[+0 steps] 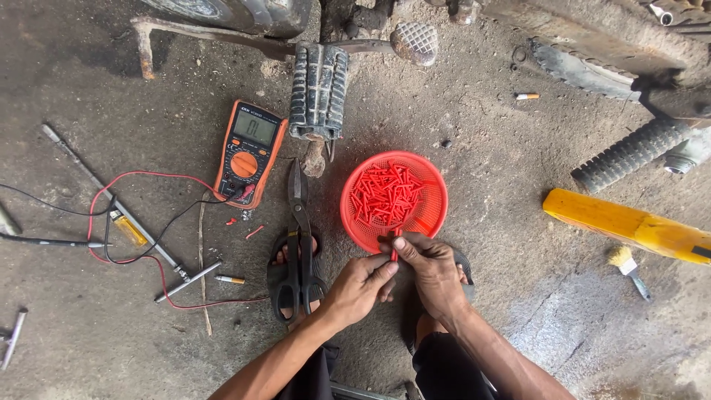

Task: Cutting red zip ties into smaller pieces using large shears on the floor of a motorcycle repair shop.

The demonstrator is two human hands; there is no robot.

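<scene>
Thin red tube (393, 254), short, pinched upright between both hands' fingers (400, 244).

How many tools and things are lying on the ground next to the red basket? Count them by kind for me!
Multimeter: 1
Tin snips: 1
Paintbrush: 1
Cigarette butts: 2
Yellow lighter: 1
Total: 6
The red basket holds too many small red pieces to count; both hands pinch one red piece.

Stained, gritty concrete floor (518, 244) in flat daylight (darker and oily toward the left), with a paler scuffed patch at lower right.
</scene>
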